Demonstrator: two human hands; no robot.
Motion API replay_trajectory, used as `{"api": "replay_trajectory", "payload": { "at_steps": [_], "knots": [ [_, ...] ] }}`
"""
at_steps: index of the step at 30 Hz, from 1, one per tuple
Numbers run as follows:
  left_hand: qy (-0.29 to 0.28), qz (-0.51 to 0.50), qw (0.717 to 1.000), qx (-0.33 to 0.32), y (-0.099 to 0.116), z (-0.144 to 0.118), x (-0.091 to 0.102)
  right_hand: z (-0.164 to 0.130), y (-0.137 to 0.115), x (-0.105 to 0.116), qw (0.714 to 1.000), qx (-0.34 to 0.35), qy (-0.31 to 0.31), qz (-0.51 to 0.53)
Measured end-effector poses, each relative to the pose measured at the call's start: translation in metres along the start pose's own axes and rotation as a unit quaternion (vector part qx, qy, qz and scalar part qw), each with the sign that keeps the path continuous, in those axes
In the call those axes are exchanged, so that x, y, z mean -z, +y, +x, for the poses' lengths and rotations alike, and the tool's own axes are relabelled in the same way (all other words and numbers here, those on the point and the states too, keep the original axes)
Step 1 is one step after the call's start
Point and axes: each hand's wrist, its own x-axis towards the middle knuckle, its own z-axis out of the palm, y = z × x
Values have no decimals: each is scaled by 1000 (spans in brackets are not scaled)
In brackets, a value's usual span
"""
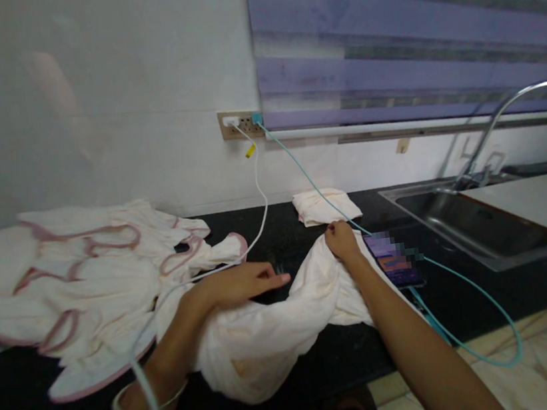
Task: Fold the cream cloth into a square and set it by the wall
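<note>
Cream-white crumpled cloth [269,326] lies on the black stone bench [289,243] near its front edge, and we have both hands on it. Our right hand [341,240] pinches the cloth's far right corner, fingers closed on the fabric. Our left hand [243,281] rests flat on the cloth's left part, fingers stretched out together, gripping nothing. To the left lies a heap of white cloths with pink edging [76,278]; a small folded cream cloth [325,206] sits farther back, and a phone on a teal cable [394,261] lies just right.
</note>
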Motion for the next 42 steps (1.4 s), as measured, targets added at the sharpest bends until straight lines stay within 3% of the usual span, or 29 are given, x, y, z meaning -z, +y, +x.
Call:
{"api": "replay_trajectory", "payload": {
  "at_steps": [4, 7, 10, 13, 16, 18, 20, 23, 27, 29, 32, 34, 35, 37, 39, 42],
  "knots": [
    [-115, 20, 989, -94, 28, -6, -16, 1, 1, 0, 1000, -1, 0, -5],
    [-122, 10, 987, -100, 26, -10, -8, 1, 2, -2, 1000, -1, -2, -5],
    [-1, 35, 999, -36, 5, -7, 9, 1, 3, -2, 1000, -2, -6, -1],
    [126, 9, 992, 10, -26, 2, 24, 1, 3, -2, 1000, -4, -9, 4],
    [234, -26, 969, 78, -56, 13, 31, 1, 4, -2, 1000, -6, -9, 9],
    [317, -3, 936, 150, -73, 18, 32, 1, 4, -2, 1000, -7, -9, 13],
    [370, 18, 908, 195, -88, 20, 33, 1, 4, -2, 1000, -7, -10, 17],
    [394, -18, 897, 199, -105, 22, 33, 0, 4, -2, 1000, -11, -10, 21],
    [416, -24, 898, 143, -104, 28, 28, 0, 3, -3, 999, -24, -4, 23],
    [423, 28, 899, 107, -89, 33, 21, 0, 3, -4, 999, -31, -2, 23],
    [437, 140, 888, 44, -48, 38, 2, -1, 2, -3, 999, -35, -4, 24],
    [415, 185, 891, -6, -16, 38, -16, -1, 1, -3, 999, -35, -4, 24],
    [376, 188, 906, -41, 0, 36, -25, -1, 0, -2, 999, -35, -5, 24],
    [254, 180, 944, -108, 28, 30, -44, -1, -1, -2, 999, -34, -6, 23],
    [130, 192, 959, -162, 50, 23, -63, 0, -1, -1, 999, -35, -9, 22],
    [43, 199, 954, -220, 70, 15, -86, 0, -2, -1, 999, -35, -11, 19]
  ]
}}
